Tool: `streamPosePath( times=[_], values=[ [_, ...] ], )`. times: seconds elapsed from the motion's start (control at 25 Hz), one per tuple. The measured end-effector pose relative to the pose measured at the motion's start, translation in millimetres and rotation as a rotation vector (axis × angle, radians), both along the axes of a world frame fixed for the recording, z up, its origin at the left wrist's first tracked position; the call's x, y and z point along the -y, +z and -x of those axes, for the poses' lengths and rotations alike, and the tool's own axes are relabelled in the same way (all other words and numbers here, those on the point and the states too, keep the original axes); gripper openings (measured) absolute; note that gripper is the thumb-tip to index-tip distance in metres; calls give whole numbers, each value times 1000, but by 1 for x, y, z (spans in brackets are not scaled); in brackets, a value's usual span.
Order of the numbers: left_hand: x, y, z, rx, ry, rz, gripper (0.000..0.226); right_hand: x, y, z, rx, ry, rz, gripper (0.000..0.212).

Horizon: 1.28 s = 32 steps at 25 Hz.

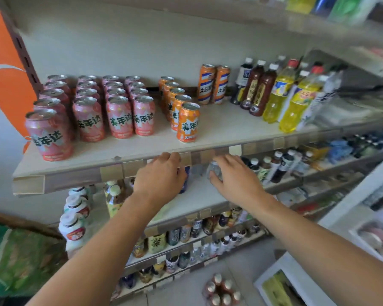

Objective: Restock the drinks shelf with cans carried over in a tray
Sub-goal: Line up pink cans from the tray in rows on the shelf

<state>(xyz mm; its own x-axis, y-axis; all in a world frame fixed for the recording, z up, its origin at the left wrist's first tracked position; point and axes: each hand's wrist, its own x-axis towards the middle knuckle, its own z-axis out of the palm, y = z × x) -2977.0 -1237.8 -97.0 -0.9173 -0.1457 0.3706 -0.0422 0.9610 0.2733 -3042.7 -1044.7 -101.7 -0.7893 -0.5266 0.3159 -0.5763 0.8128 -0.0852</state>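
Shop aisle, pale beige laminate drinks shelf [230,127] at chest height, price-tag strips along its front edge. On it stood four rows of pink soft-drink cans [111,107] at left, one row of orange soft-drink cans [184,115] mid-shelf, two taller orange-and-white cans [213,83] at the back wall. To the right stood dark brown tea bottles [258,89] and yellow drink bottles [294,102]. Bare shelf surface lay between the can rows and in front of the tall cans.

Both hands reached under that shelf to the next shelf down [199,195]. Left hand [161,175] curled around a dark blue can [185,180], mostly hidden. Right hand [234,175] gripped a clear, pale container [215,171], blurred; type not determinable.

Lower shelves held assorted bottles. Grey tiled floor [248,261] below, with a shrink-wrapped pack of brown bottles [221,290] standing on it. Orange panel [7,62] at far left
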Motion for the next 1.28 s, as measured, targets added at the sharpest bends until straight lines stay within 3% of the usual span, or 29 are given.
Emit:
streamPosePath(
  times=[0.28, 0.68, 0.88, 1.04, 1.28],
  values=[
    [-158, -12, 53, 65, -296, 66, 34, -166, -22, 4, 93, -271, -39, 45],
    [-406, -55, 98, 131, -618, -34, 31, -417, -78, -11, 267, -694, 15, 40],
    [-492, -86, 108, 177, -733, -90, 33, -504, -112, -18, 374, -876, 53, 38],
    [-545, -119, 119, 207, -795, -89, 34, -557, -148, -13, 421, -1027, 186, 36],
    [-584, -163, 135, 181, -842, -116, 33, -604, -203, 19, 466, -1291, 527, 60]
  ],
)
